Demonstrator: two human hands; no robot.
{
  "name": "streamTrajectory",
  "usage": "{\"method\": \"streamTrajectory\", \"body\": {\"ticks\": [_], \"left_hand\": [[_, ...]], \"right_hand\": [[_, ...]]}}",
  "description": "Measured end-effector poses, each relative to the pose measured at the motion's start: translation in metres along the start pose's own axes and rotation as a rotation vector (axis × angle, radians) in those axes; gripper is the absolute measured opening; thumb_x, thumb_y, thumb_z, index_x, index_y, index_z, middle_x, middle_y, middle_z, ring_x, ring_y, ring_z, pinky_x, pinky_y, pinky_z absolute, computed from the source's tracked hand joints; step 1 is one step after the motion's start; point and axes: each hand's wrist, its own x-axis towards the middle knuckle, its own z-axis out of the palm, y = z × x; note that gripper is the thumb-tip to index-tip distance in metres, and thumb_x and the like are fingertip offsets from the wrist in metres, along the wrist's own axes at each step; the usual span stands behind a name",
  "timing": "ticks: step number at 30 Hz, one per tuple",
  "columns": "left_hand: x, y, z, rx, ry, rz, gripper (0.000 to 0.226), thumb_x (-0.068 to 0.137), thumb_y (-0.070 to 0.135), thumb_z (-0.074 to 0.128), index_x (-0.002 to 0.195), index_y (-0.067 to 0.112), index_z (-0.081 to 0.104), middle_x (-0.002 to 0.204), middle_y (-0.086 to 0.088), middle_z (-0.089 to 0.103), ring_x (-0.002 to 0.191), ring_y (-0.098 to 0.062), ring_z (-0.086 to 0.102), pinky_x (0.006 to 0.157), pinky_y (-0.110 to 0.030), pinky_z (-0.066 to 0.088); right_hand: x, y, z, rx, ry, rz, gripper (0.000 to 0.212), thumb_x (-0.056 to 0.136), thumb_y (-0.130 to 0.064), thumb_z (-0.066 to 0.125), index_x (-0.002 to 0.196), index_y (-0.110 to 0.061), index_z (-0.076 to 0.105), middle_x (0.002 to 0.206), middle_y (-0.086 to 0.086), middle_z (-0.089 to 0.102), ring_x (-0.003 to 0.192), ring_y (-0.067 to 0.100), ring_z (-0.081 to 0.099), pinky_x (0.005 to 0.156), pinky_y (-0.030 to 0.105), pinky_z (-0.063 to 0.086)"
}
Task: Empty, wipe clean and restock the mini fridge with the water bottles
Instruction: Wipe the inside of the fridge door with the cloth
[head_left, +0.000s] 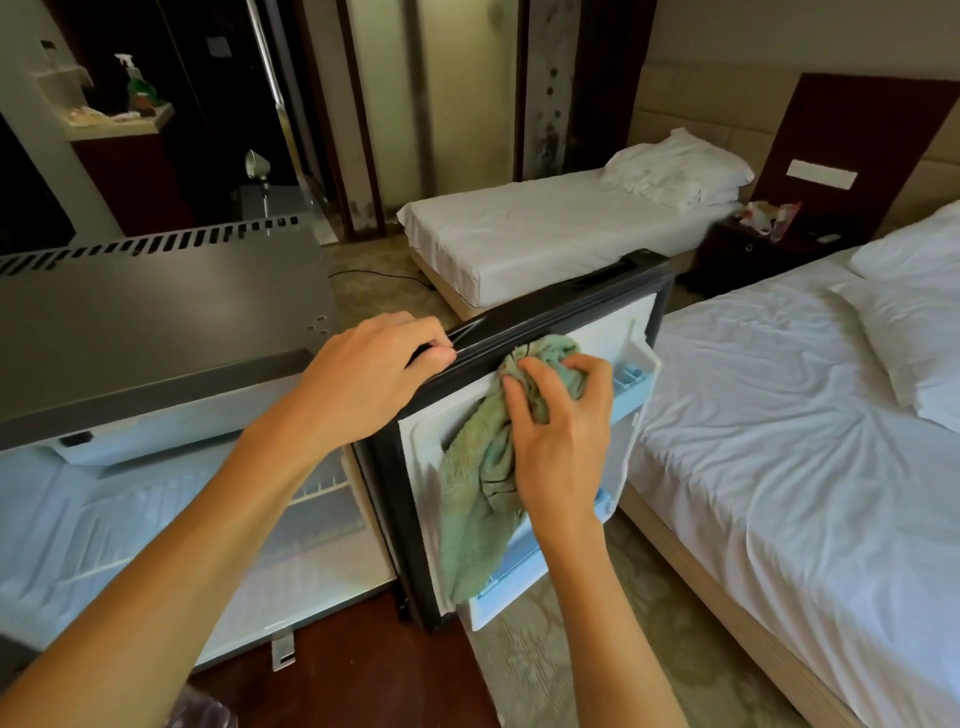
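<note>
Two beds with white sheets fill the right and far side of the room, the near bed (779, 415) just beside the open fridge door and the far bed (545, 228) beyond it.

The mini fridge (156, 322) stands at the left, its grey top toward the camera. Its lit cabinet is open below, and a wire shelf (322, 483) shows inside. No water bottles are visible in the cabinet or on the door, so the emptying looks done and the restocking not begun.

The door (613, 332) is swung wide, its white inner liner facing the person. Its black top edge runs from the near left up and away to the right.

A green cloth (483, 483) lies against that liner. It is bunched at the top under the right hand, and its long tail hangs straight down past the lower door shelf (519, 571).

The left hand (384, 364) comes in from the lower left with the forearm stretched out. Its fingers are curled over the door's top edge, gripping it, which looks like steadying.

The right hand (561, 415) is just right of it and lower, wrist bent, knuckles up. Its fingers (519, 395) are clenched into the wad of cloth, pressing it to the liner just under the top edge.

The upper door shelf (634, 374) lies right of those fingers, touching the cloth's edge. The right hand is the nearer one, so a sweep rightward or downward seems the likely next stroke.
</note>
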Motion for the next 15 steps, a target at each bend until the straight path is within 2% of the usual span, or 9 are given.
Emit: {"method": "streamTrajectory", "body": {"ticks": [4, 6, 8, 11, 15], "left_hand": [[0.003, 0.006, -0.005, 0.049, -0.040, -0.033, 0.027, 0.100, 0.043, 0.036, 0.106, 0.028, 0.058, 0.100, 0.009, 0.057, 0.092, -0.012, 0.054, 0.082, -0.040, 0.049], [0.004, 0.009, -0.006, 0.078, -0.067, -0.055, 0.025, 0.102, 0.040, 0.035, 0.106, 0.026, 0.056, 0.100, 0.008, 0.055, 0.092, -0.011, 0.053, 0.082, -0.039, 0.048], [0.005, 0.010, -0.006, 0.096, -0.079, -0.069, 0.022, 0.102, 0.038, 0.035, 0.103, 0.026, 0.054, 0.097, 0.010, 0.054, 0.088, -0.011, 0.053, 0.080, -0.039, 0.049], [0.011, 0.012, -0.009, 0.106, -0.121, -0.092, 0.016, 0.101, 0.037, 0.039, 0.094, 0.031, 0.053, 0.091, 0.013, 0.053, 0.079, -0.006, 0.052, 0.073, -0.036, 0.048], [0.028, 0.026, -0.008, 0.060, -0.087, -0.087, 0.010, 0.097, 0.037, 0.049, 0.101, 0.035, 0.058, 0.099, 0.016, 0.055, 0.088, -0.001, 0.054, 0.077, -0.029, 0.048]], "right_hand": [[0.018, 0.013, -0.003, -0.111, -0.027, -0.001, 0.019, 0.094, -0.027, 0.069, 0.108, -0.014, 0.071, 0.118, 0.013, 0.048, 0.101, 0.028, 0.052, 0.077, 0.028, 0.044], [0.026, 0.032, -0.012, -0.100, 0.003, 0.075, 0.021, 0.092, -0.026, 0.070, 0.109, -0.013, 0.070, 0.116, 0.012, 0.048, 0.100, 0.029, 0.054, 0.081, 0.039, 0.053], [0.032, 0.052, -0.027, -0.074, 0.045, 0.146, 0.024, 0.090, -0.027, 0.072, 0.110, -0.014, 0.070, 0.113, 0.007, 0.047, 0.098, 0.027, 0.056, 0.084, 0.044, 0.054], [0.038, 0.064, -0.042, -0.054, 0.012, 0.156, 0.026, 0.089, -0.030, 0.073, 0.112, -0.017, 0.071, 0.115, 0.003, 0.045, 0.101, 0.024, 0.056, 0.089, 0.038, 0.053], [0.046, 0.066, -0.047, -0.031, -0.056, 0.129, 0.023, 0.089, -0.032, 0.073, 0.109, -0.021, 0.071, 0.112, -0.003, 0.044, 0.099, 0.015, 0.053, 0.087, 0.024, 0.044]]}}
